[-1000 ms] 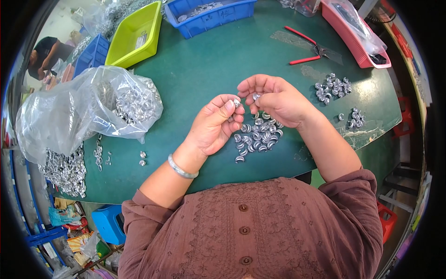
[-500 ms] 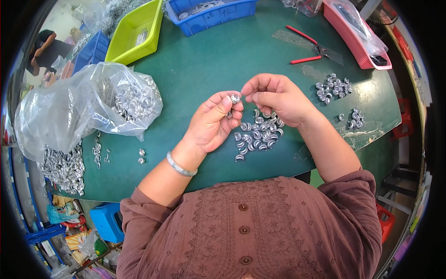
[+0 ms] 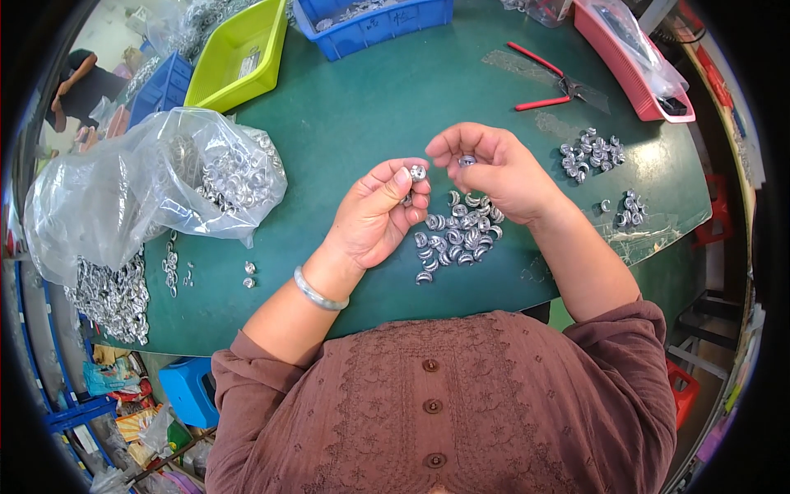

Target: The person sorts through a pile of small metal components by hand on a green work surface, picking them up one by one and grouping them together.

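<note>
A green tabletop (image 3: 370, 107) fills most of the view, with the person seated at its near edge. On its left side lies a big clear plastic bag (image 3: 123, 193), crumpled and holding a mass of small silvery metal parts. Along the far edge stand a lime-green bin (image 3: 239, 51), a blue bin (image 3: 374, 20) and, at the right, a pink tray (image 3: 629, 66) with clear plastic in it. Red-handled pliers (image 3: 547, 82) lie open on the tabletop near that tray. The left hand (image 3: 374, 218), a pale bangle (image 3: 317, 292) on its wrist, is curled, pinching one small silver ring-shaped part (image 3: 417, 172) between thumb and fingertips, raised above the tabletop. The right hand (image 3: 494, 169) is close beside it, not touching, fingers bent inward around another small silver part (image 3: 467, 160). Directly under and between both hands a pile of like silver parts (image 3: 457, 235) rests on the tabletop. A smaller cluster of parts (image 3: 591, 152) sits well to the right, and two loose pieces (image 3: 248, 274) lie near the bag.
</note>
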Action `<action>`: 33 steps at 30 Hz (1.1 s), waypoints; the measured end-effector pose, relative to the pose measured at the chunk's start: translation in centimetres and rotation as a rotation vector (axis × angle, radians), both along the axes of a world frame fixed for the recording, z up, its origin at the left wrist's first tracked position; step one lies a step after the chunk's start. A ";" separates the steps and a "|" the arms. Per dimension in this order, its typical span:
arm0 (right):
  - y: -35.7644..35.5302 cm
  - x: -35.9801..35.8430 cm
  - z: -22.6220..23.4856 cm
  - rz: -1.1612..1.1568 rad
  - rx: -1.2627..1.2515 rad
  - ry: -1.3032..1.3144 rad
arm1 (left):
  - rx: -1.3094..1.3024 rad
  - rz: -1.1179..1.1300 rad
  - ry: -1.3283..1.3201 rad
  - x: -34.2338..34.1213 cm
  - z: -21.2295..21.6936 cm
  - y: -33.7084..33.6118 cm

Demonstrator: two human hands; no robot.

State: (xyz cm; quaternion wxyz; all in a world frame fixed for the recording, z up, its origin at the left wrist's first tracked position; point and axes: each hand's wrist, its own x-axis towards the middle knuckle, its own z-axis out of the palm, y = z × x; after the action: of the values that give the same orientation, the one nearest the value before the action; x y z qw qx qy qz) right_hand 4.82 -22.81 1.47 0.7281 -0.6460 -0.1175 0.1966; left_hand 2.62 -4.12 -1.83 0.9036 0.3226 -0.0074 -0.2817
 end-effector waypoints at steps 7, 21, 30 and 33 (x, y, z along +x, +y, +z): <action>0.0 0.3 -0.4 0.076 0.106 0.030 | 0.013 0.078 0.074 0.2 0.8 0.1; 1.0 -0.6 -1.5 0.043 -0.092 -0.400 | 0.479 0.139 -0.077 -0.7 1.4 -1.0; 1.3 -1.0 -1.2 0.064 -0.135 -0.438 | 0.512 0.112 -0.162 -0.8 1.5 -0.9; 1.3 -0.9 -1.3 0.087 -0.120 -0.427 | 0.496 0.100 -0.146 -0.8 1.6 -0.7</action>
State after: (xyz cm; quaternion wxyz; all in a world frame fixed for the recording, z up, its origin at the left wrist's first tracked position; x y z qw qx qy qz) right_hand 3.89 -21.47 0.20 0.6378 -0.7096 -0.2848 0.0929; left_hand 1.83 -4.82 -0.23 0.8067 0.5538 0.0128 -0.2059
